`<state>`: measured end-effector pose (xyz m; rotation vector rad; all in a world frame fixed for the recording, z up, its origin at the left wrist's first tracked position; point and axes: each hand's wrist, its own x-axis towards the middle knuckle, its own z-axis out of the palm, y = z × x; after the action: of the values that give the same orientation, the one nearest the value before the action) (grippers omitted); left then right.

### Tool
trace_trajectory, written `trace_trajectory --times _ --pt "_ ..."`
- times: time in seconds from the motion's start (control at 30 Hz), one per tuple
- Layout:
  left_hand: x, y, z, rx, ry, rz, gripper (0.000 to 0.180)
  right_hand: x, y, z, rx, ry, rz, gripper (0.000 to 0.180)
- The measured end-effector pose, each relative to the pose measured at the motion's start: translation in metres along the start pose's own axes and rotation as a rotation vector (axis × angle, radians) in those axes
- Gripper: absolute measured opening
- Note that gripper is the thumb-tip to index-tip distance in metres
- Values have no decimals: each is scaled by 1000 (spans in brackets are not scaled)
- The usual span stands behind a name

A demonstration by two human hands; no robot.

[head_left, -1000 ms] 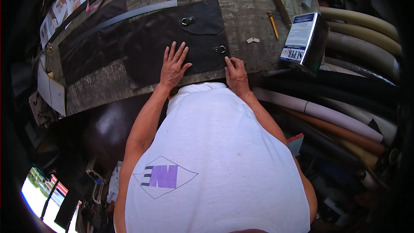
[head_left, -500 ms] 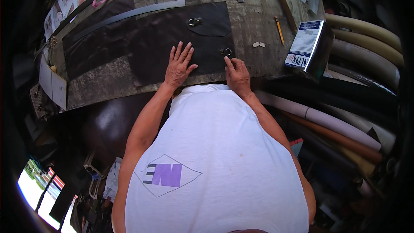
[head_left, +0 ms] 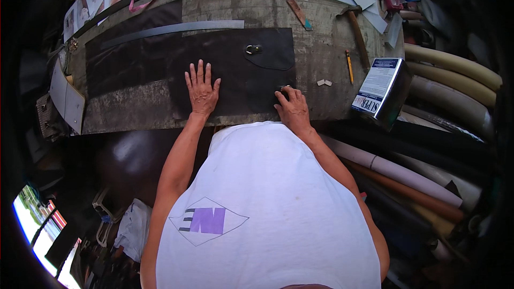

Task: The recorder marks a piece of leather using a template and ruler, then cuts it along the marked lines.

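Observation:
A black leather panel lies flat on the worn workbench, with a metal ring on a flap near its upper right. My left hand rests flat on the panel, fingers spread. My right hand presses its fingertips on the panel's lower right corner, over a small metal fitting that it mostly hides. A long grey strip lies along the panel's far edge.
A hammer, a yellow pencil, two small white pieces and a teal-tipped tool lie on the bench at right. A tin can stands at the right edge. Rolls of material are stacked at right.
Both hands have slid slightly along the panel; the right hand now covers the metal fitting at the corner that showed beside its fingers before. The view has shifted a little.

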<state>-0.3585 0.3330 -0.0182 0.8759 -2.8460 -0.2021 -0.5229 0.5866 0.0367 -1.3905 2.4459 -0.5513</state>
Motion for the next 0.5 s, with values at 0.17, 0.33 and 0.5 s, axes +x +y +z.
trace_trajectory --times 0.17,0.33,0.5 --pt "29 -57 -3 69 122 -130 47 73 36 -34 114 184 48 27" --pt "119 -94 -6 50 95 55 37 191 112 -53 -43 407 178 31" --pt "191 -138 -23 112 -80 213 34 230 143 -41 -115 304 270 37"
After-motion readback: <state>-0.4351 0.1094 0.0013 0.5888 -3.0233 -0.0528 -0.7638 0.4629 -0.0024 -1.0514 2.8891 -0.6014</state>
